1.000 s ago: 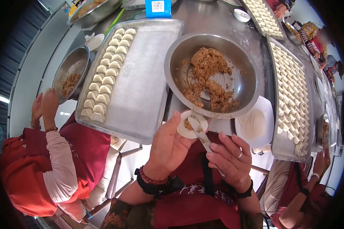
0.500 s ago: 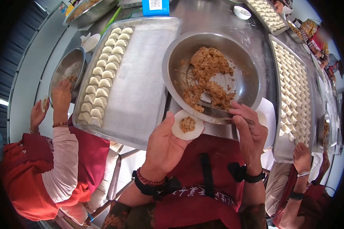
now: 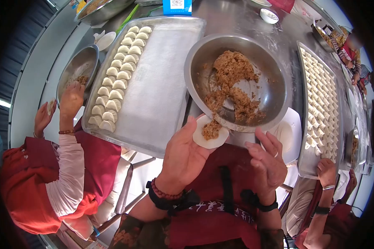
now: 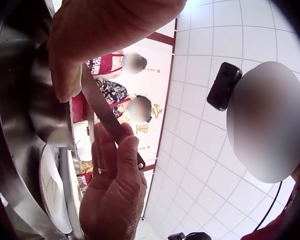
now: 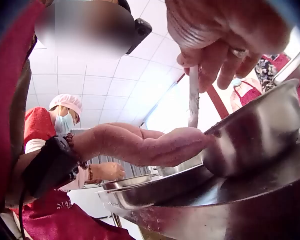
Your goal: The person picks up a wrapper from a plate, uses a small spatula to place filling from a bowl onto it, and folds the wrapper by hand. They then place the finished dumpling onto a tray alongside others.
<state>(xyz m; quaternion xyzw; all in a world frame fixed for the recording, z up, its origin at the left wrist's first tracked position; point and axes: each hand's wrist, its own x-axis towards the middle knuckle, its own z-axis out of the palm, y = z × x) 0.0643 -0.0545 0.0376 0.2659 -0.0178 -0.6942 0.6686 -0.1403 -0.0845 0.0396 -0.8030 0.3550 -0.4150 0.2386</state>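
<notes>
At the near edge of the counter (image 3: 232, 17), a round dough wrapper (image 3: 214, 142) lies on the fingers of the left hand (image 3: 183, 154), which is palm up, its thumb raised beside the wrapper's left rim. A lump of filling (image 3: 211, 130) sits on the wrapper, stretched from its middle towards its far edge. The right hand (image 3: 270, 162), just to the right, pinches a flat metal spatula (image 4: 106, 111) between thumb and fingers, the remaining fingers loosely extended. The spatula's long axis slants from the right hand towards the wrapper; whether its tip touches the filling is hidden.

Just beyond the hands stands a steel bowl (image 3: 198, 85) with a mound of meat mixture (image 3: 234, 68). Right of it, a white plate (image 3: 294, 124) bears flat wrappers, partly behind the right hand. To the left, a metal tray (image 3: 162, 83) carries two rows of dumplings (image 3: 120, 84) along its left edge. Towards the counter's right side, another tray (image 3: 309, 166) is packed with rows of dumplings.
</notes>
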